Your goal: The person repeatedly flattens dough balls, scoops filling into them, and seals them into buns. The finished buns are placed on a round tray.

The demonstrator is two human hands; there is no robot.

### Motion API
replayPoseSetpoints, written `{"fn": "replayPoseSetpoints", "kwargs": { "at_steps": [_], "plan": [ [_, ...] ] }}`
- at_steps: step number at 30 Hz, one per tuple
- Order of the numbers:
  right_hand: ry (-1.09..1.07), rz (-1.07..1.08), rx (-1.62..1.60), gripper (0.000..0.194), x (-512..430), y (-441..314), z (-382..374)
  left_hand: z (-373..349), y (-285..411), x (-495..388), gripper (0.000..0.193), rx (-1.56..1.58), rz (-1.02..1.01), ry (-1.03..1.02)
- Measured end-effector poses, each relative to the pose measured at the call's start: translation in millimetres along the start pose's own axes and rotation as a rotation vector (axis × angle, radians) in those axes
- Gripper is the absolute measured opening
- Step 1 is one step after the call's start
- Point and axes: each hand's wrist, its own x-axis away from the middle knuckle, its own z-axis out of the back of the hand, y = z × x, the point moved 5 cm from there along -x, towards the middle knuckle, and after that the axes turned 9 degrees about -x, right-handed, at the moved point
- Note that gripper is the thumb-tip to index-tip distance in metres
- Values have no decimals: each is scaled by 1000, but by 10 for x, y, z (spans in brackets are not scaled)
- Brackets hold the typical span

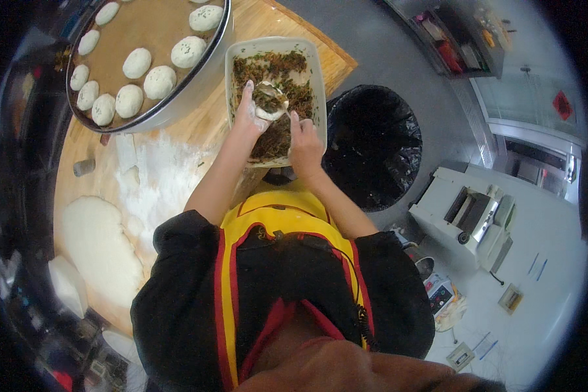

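Observation:
Floury, my left hand (250, 115) cups a round dough wrapper (269, 115) with dark filling on it, above a rectangular white tub. In my right hand (306, 144) is a thin utensil, mostly hidden by the fingers, whose tip meets the filling at the wrapper. The white tub (322, 88) holds chopped brown and green filling (301, 63). To the upper left, filled dough buns (137, 62) sit around a large round pan (149, 110). A big flat sheet of dough (98, 245) lies on the wooden table at the left.
White flour (164, 171) dusts the wooden table (206, 127), where a dough strip (126, 152) and a small grey cylinder (84, 167) lie. A bin lined with black plastic (375, 147) stands right of the tub. Farther right is a white machine (465, 220).

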Motion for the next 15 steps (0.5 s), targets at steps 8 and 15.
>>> {"fn": "replayPoseSetpoints", "kwargs": {
  "at_steps": [8, 15],
  "plan": [
    [-5, -176, -364, 51, 45, -125, -96, 25, -71, -90, 35, 107, -127, 33],
    [-37, -226, -446, 50, 5, -191, -110, 181, -88, -137, 33, -42, -129, 100]
  ]
}}
